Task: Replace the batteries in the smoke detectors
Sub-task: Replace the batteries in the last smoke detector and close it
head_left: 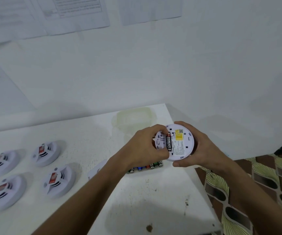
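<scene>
A round white smoke detector [181, 145] is held back side up above the table's right part, showing a yellow label and small print. My right hand [199, 146] wraps around its right rim. My left hand [145, 148] pinches a black battery [169, 144] that lies in the detector's open compartment. A row of loose batteries [147, 167] with coloured bands lies on the table just below my left hand. A white cover piece [97, 169] lies partly hidden behind my left forearm.
Several white smoke detectors [46, 154] with red labels sit on the white table [137, 200] at the left. A translucent plastic container [133, 121] stands at the table's far right. The table's right edge drops to a patterned floor [264, 192]. Papers hang on the wall.
</scene>
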The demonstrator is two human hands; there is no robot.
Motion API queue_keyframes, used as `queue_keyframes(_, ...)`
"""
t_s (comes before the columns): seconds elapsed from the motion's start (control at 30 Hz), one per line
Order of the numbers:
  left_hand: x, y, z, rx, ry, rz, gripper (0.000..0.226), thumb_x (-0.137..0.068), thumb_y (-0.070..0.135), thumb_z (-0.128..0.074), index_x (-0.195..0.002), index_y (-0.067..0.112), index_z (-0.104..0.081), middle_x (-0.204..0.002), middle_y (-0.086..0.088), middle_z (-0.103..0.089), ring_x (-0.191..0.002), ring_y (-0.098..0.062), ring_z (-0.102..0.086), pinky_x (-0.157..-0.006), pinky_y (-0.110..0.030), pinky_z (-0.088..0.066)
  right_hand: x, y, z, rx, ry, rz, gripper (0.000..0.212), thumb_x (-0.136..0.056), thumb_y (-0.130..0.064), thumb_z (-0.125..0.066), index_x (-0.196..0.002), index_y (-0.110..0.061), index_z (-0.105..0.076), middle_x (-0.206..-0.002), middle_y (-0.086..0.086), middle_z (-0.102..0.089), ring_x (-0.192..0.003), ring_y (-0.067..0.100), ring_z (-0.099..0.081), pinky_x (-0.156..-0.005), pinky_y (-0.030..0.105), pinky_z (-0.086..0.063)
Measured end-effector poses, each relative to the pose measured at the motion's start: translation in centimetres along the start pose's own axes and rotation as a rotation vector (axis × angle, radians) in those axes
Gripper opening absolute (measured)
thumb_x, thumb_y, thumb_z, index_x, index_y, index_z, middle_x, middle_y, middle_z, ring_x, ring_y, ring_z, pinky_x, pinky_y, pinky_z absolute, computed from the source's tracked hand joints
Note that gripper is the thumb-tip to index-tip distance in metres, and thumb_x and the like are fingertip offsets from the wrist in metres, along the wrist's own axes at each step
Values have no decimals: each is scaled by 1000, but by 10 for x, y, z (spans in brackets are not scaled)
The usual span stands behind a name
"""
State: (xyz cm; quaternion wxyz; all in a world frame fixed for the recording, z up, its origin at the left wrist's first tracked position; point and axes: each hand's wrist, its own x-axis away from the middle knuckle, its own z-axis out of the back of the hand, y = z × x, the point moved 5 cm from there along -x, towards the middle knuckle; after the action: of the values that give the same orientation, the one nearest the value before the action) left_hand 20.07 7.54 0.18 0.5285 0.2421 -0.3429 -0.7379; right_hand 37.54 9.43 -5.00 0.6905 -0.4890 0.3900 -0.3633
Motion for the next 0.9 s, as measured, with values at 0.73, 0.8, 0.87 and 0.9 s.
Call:
queue_keyframes(0.73, -11, -8, -6, 70, -54, 31, 32, -87, 41, -67, -92, 28, -39, -98, 1, -65, -84, -26, -68, -67, -47, -58, -2, -4, 9, 26, 5, 26, 92, -48, -1, -92, -129, -23, -55, -115, -1, -68, -106, 18, -64, -82, 24, -57)
queue_keyframes(0.8, -12, -7, -4, 111, 55, 39, 29, -88, 48, -63, -91, 26, -43, -98, 2, -65, -84, -23, -68, -70, -47, -59, -4, -5, 11, 46, 21, 31, 92, -50, -4, -92, -130, -25, -54, -116, -6, -67, -108, 16, -64, -83, 22, -56)
queue_keyframes(0.87, -12, -8, -1, 29, 177, 30, 28, -88, 47, -62, -91, 24, -47, -99, 3, -63, -87, -15, -65, -72, -39, -57, -5, -3, 13, 52, 37, 30, 94, -50, -5, -93, -132, -24, -52, -117, -8, -67, -110, 16, -63, -85, 22, -56)
queue_keyframes(0.9, -13, -9, -1, -3, 222, 20, 26, -88, 45, -64, -91, 24, -48, -97, 5, -63, -86, -12, -63, -70, -32, -55, -5, -1, 13, 53, 40, 27, 94, -50, -4, -93, -133, -24, -52, -117, -8, -68, -110, 16, -63, -85, 22, -56)
